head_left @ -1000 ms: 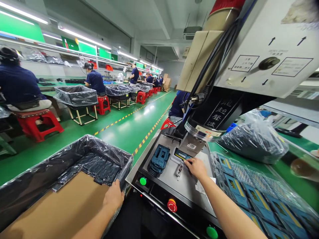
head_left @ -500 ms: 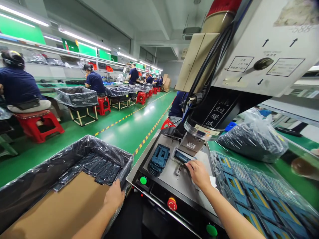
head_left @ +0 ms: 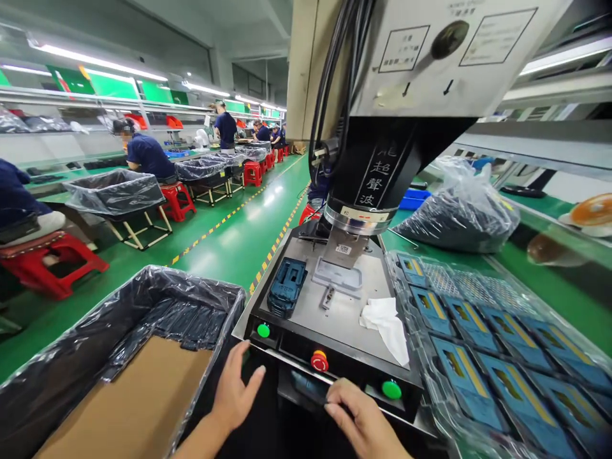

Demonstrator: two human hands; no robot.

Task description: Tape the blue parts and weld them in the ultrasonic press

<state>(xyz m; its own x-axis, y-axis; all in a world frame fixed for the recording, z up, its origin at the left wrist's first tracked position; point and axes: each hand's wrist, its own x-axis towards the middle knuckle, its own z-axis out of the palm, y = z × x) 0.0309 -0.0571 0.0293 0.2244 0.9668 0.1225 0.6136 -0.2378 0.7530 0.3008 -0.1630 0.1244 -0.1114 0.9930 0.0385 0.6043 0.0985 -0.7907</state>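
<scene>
Blue part (head_left: 338,278) seated in fixture under welder horn (head_left: 345,245) at frame centre, loading looks done; left hand (head_left: 235,395) open near green button (head_left: 263,330), right hand (head_left: 364,424) loosely open, empty, below green button (head_left: 391,389), neither pressed yet.

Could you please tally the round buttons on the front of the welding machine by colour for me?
Green buttons: 2 (the other sits at the right)
Red button: 1
Total: 3
The left hand is nearest the left green one, the right hand is just below the right green one.
</scene>
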